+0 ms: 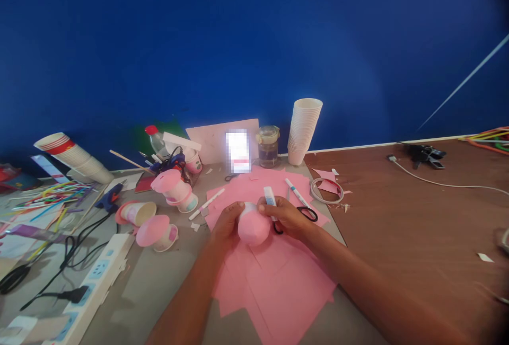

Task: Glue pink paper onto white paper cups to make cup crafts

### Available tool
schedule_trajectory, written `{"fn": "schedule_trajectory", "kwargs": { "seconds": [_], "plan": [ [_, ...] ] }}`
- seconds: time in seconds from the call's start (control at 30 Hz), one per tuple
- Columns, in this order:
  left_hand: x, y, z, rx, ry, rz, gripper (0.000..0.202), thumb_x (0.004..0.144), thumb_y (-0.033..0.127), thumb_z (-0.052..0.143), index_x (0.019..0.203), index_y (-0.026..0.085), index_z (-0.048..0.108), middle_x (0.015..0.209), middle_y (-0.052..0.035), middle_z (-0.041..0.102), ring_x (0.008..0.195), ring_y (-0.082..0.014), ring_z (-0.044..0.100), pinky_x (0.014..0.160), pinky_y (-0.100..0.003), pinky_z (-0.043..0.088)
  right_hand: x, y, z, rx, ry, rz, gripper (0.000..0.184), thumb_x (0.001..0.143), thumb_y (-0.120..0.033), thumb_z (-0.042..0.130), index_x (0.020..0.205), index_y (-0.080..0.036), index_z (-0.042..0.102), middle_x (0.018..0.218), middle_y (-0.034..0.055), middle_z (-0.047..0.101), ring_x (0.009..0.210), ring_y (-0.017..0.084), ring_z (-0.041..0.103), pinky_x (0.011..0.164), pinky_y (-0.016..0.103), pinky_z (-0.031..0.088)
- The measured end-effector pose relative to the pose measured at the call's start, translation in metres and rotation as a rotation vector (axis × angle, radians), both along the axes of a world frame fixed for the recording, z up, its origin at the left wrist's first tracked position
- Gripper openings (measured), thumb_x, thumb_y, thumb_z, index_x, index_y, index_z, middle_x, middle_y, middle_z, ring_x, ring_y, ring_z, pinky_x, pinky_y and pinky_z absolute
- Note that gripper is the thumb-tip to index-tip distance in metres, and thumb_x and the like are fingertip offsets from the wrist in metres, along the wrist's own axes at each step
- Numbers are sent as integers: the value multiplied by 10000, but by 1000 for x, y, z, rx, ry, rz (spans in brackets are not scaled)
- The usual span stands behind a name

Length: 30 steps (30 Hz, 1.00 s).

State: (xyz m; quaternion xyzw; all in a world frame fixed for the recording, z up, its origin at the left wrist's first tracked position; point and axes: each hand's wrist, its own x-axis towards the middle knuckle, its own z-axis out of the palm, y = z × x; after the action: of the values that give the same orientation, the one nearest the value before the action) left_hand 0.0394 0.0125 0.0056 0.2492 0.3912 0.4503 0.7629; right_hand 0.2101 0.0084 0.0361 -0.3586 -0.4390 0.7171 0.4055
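My left hand (pixel 227 224) and my right hand (pixel 287 215) both wrap around a pink-covered paper cup (pixel 253 226), held on its side just above a spread of pink paper sheets (pixel 274 276). My right hand also grips a small white glue stick (pixel 270 197) that points up between its fingers. Black-handled scissors (pixel 306 213) lie just behind the right hand, and a white marker pen (pixel 295 191) lies beyond them.
Three other pink-covered cups (pixel 175 188) (pixel 139 211) (pixel 158 232) lie left of the sheets. A tall stack of white cups (pixel 304 130), a glass jar (pixel 268 146) and a lit phone (pixel 238 151) stand at the wall. A power strip (pixel 99 276) and cables lie front left.
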Motion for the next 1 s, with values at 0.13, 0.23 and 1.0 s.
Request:
{"fn": "schedule_trajectory", "kwargs": {
  "seconds": [0.13,0.23,1.0],
  "plan": [
    [0,0,1,22,26,-17,174,660,256,704,692,103,628,572,-4,567,521,-115,518,524,-244,378,1,0,-3,32,-61,19,329,596,-435,716,608,-172,519,502,-76,351,419,41,240,400,234,127],
    [0,1,-1,18,27,-25,172,661,249,704,695,100,627,560,1,553,506,-106,506,514,-236,366,1,1,-7,14,-75,33,302,610,-416,698,607,-173,518,496,-80,345,405,40,224,388,234,119],
    [2,11,2,19,-267,167,150,801,173,547,876,99,653,799,-66,696,802,-177,644,785,-273,509,-8,-2,-15,-173,78,-85,338,600,-473,720,638,-179,557,602,-7,538,565,110,441,493,236,259]
  ]
}}
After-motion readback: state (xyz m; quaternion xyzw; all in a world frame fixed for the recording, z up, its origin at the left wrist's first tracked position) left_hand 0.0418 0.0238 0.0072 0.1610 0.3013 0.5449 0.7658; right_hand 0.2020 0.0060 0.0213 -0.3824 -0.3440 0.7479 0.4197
